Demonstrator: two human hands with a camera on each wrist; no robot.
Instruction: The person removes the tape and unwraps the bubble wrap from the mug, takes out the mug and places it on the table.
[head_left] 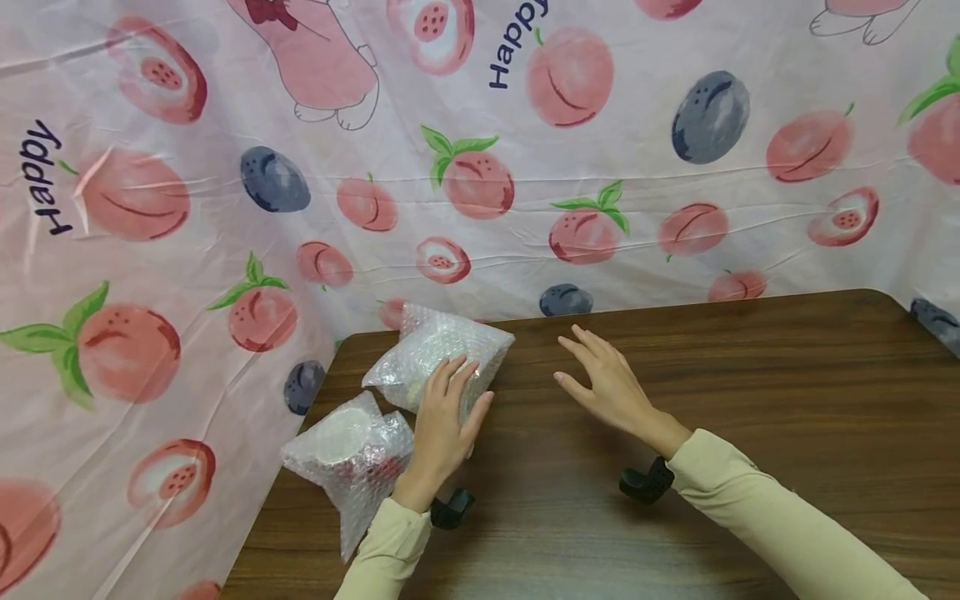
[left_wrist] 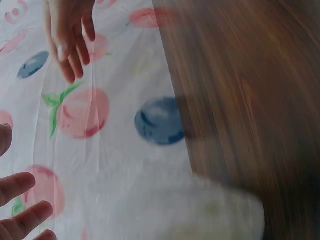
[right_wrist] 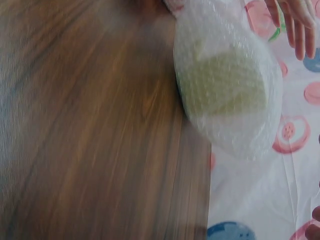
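Observation:
Two bubble-wrapped packages lie on the left part of the table. The farther bubble-wrapped package (head_left: 442,337) shows something yellowish-green through its wrap in the right wrist view (right_wrist: 225,82). Nearer the left edge, the other bubble-wrapped package (head_left: 348,446) has a pale round shape and red inside. My left hand (head_left: 446,425) is in front of the farther package with fingers extended; whether it touches the wrap cannot be told. To the right, my right hand (head_left: 611,383) hovers over the table, fingers spread and holding nothing.
The dark wooden table (head_left: 750,433) extends to the right. A pink curtain (head_left: 637,167) printed with peaches and blue fruit hangs behind it and along its left side. Each wrist wears a black camera mount, one at the left wrist (head_left: 452,508), one at the right (head_left: 647,482).

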